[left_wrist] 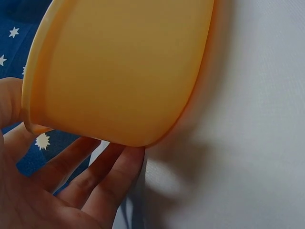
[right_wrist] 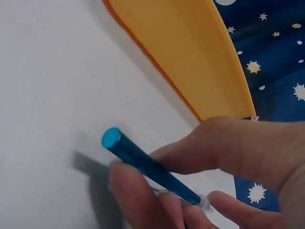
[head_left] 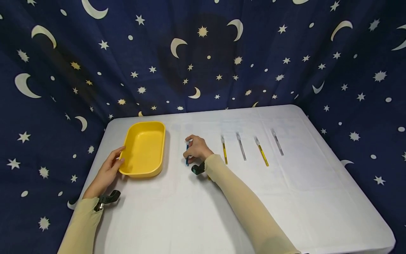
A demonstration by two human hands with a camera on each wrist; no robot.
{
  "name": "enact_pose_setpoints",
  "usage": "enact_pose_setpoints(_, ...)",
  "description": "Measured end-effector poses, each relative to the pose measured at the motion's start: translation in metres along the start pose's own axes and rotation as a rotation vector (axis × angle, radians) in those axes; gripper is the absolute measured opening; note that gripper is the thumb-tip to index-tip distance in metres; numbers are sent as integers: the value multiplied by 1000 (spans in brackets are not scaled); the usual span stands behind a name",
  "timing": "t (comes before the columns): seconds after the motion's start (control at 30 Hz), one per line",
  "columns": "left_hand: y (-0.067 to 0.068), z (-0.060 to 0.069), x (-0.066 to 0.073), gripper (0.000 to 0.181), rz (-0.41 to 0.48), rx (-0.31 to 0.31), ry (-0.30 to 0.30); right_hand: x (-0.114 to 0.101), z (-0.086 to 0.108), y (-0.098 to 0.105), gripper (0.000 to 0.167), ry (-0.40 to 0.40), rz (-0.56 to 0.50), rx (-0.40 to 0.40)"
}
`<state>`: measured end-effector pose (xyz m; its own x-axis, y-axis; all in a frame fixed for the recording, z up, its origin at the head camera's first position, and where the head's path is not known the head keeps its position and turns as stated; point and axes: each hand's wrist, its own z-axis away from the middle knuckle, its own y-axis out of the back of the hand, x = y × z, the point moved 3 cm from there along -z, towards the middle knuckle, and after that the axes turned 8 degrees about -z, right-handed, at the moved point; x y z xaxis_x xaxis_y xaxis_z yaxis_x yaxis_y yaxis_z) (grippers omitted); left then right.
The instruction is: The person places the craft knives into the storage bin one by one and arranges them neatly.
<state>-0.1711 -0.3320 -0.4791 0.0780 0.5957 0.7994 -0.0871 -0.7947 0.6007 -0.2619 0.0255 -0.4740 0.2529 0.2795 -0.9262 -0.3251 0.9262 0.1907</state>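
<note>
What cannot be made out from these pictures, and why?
- Head: part of a yellow object, hidden by the right arm.
- Head: what the pale caps contain, too small.
- Left wrist: part of the yellow tray, beyond the upper edge.
- Right wrist: part of the blue pen, behind the right hand.

At 12 o'clock, the backdrop (head_left: 209, 67) is matt cloth, softly creased. At 6 o'clock, the table cover (head_left: 152, 218) looks like smooth, matt cloth, faintly wrinkled. Between 8 and 9 o'clock, the tray (head_left: 144, 148) is smooth plastic with a soft gloss. At 6 o'clock in the right wrist view, the blue pen-like tool (right_wrist: 138, 155) has a glossy, metallic-looking barrel. Near 4 o'clock in the head view, the yellow tools (head_left: 263, 155) and silver tools (head_left: 241, 148) look shiny, with see-through, plastic-looking caps (head_left: 222, 138). At 5 o'clock, the sleeve (head_left: 247, 204) is matt cloth.
</note>
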Motion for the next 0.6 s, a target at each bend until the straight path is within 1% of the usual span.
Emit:
enact_pose_setpoints(0.1, 0, -1, -2, 56, 0, -1, 2, -2, 4, 1, 73, -1, -4, -20)
enact_pose_setpoints(0.2, -2, 5, -11, 56, 12, -2, 22, 0, 7, -2, 75, -10, 13, -50)
enact_pose_setpoints(0.3, -3, 10, -18, 57, 39, -14, 53, 2, 7, -4, 76, -19, 18, -86)
enact_pose_setpoints(0.4, -2, 12, -17, 58, 48, -33, 91, 5, 6, -3, 76, -27, 11, -125)
enact_pose_setpoints(0.5, 0, 7, -14, 59, 41, -51, 115, 4, 4, 2, 76, -33, -40, -157)
enact_pose_setpoints(0.6, 3, -3, -9, 59, 47, -58, 104, 1, 3, 9, 76, -17, -113, -156)
